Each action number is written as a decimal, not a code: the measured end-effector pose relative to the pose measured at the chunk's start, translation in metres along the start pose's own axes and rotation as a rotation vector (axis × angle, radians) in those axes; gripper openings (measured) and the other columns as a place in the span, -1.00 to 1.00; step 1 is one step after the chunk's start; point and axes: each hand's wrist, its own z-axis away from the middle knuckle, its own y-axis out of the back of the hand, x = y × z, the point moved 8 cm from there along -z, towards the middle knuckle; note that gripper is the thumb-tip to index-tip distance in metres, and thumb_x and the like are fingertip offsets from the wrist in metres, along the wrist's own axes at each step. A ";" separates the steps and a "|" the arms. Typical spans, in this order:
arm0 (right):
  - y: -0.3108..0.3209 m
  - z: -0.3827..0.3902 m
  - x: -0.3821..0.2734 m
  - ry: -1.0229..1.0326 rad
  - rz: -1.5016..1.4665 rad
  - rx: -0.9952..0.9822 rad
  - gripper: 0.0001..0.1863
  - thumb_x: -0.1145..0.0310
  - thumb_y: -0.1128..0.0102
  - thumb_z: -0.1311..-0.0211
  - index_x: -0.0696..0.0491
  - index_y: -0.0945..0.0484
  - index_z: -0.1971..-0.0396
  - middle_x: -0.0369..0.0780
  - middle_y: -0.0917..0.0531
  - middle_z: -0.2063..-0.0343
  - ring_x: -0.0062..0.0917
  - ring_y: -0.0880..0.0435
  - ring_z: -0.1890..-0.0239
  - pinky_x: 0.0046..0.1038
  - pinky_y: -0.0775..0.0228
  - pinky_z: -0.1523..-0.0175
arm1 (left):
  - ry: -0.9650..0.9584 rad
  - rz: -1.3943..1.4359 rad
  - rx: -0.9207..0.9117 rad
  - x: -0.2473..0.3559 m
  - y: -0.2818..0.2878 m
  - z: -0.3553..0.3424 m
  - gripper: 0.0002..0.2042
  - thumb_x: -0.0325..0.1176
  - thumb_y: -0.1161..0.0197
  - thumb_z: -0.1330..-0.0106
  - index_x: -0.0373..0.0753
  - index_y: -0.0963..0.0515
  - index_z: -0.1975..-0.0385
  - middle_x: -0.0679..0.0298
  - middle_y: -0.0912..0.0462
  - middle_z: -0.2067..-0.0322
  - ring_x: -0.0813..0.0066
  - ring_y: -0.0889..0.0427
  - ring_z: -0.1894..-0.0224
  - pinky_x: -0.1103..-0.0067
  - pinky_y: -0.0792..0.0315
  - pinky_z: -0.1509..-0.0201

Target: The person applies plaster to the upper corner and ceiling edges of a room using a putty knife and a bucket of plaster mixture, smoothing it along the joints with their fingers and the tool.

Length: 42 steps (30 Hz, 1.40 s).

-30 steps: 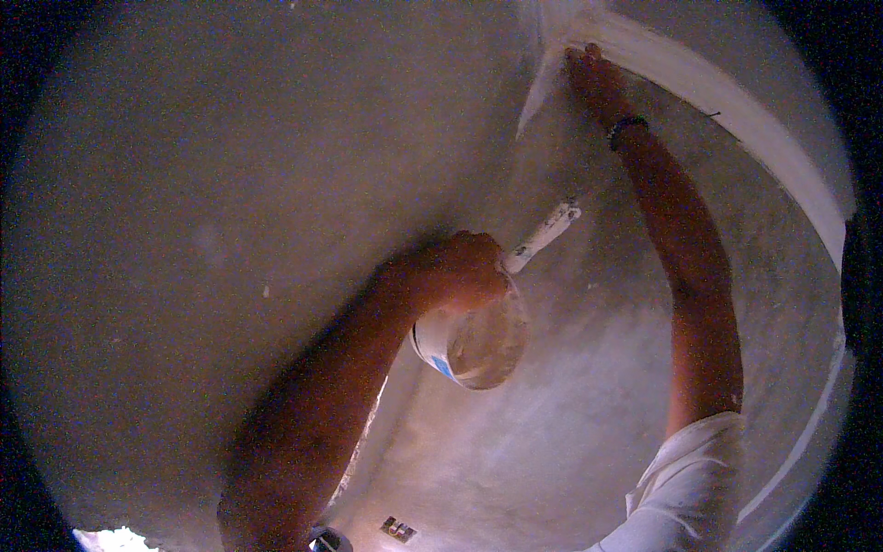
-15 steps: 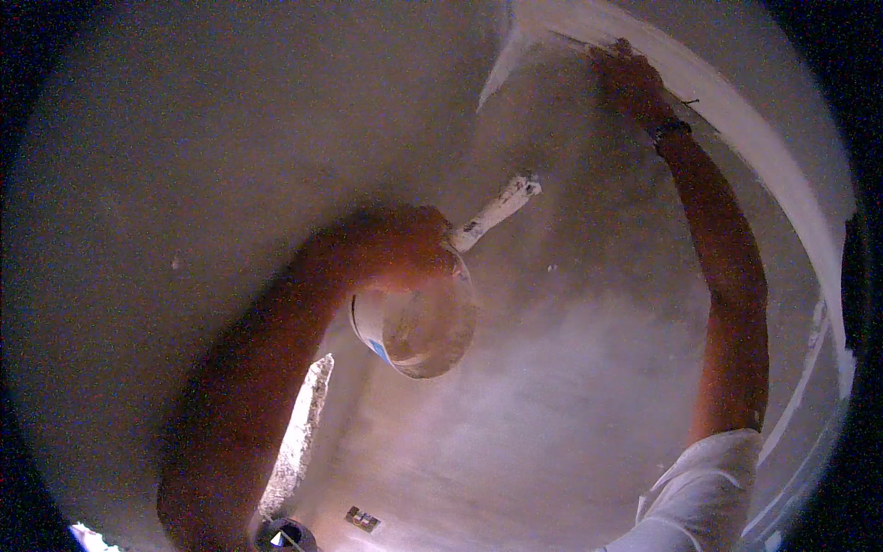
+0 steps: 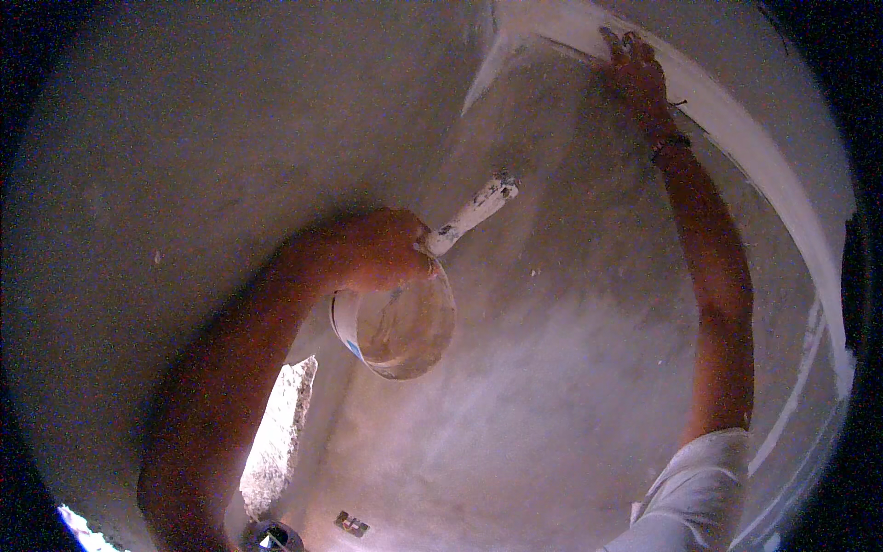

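At mid-height, left of centre, my left hand [image 3: 382, 247] is closed on the rim of a round pale tub [image 3: 409, 331]. The tub's open mouth shows, with smears on the inner wall and a small blue patch at its left side. A white-smeared handle [image 3: 474, 216] of a hand tool sticks out up and right beside these fingers; its working end is hidden, so I cannot tell the kind. My right hand [image 3: 641, 87] is raised high, fingers apart, its tips on a white band [image 3: 713, 92] along the top of the wall. It holds nothing I can see.
A grey plastered wall [image 3: 552, 396] fills most of the view. A white-streaked corner [image 3: 487, 69] lies left of my right hand. A small nail-like bit [image 3: 679, 103] juts out by that wrist. Low down are a bright opening [image 3: 280, 432], a wall socket box [image 3: 352, 523] and a dark round object [image 3: 274, 536].
My right hand's fingers have gone from bunched to stretched out on the white band. The tub and handle appear slightly further left, as does the whole scene.
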 end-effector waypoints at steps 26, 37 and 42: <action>0.140 0.085 -0.062 0.042 -0.572 -0.145 -0.38 0.20 -0.13 -0.05 0.06 -0.29 -0.16 -0.18 -0.54 0.33 -0.40 -0.47 0.30 -0.37 -0.37 0.21 | -0.150 -0.142 0.037 -0.005 -0.003 -0.026 -0.67 -0.19 -0.12 -0.14 -0.36 -0.57 0.30 -0.08 -0.62 0.38 0.02 -0.63 0.33 0.23 -0.50 0.22; 0.217 0.156 -0.272 0.206 -1.529 -1.145 -0.31 0.45 -0.08 -0.04 0.13 -0.11 -0.24 -0.18 -0.55 0.72 -0.51 -0.58 0.64 -0.47 -0.44 0.44 | -0.155 -0.246 0.043 -0.002 -0.008 -0.031 -0.67 -0.19 -0.13 -0.14 -0.36 -0.57 0.30 -0.09 -0.62 0.38 0.01 -0.63 0.32 0.23 -0.50 0.21; 0.210 0.175 -0.311 0.141 -1.727 -1.567 -0.24 0.46 0.03 -0.06 0.07 0.08 -0.31 -0.14 -0.59 0.67 -0.50 -0.60 0.65 -0.47 -0.41 0.58 | -0.159 -0.286 0.045 -0.002 -0.013 -0.032 -0.67 -0.19 -0.13 -0.14 -0.36 -0.57 0.30 -0.09 -0.62 0.38 0.01 -0.63 0.32 0.23 -0.50 0.20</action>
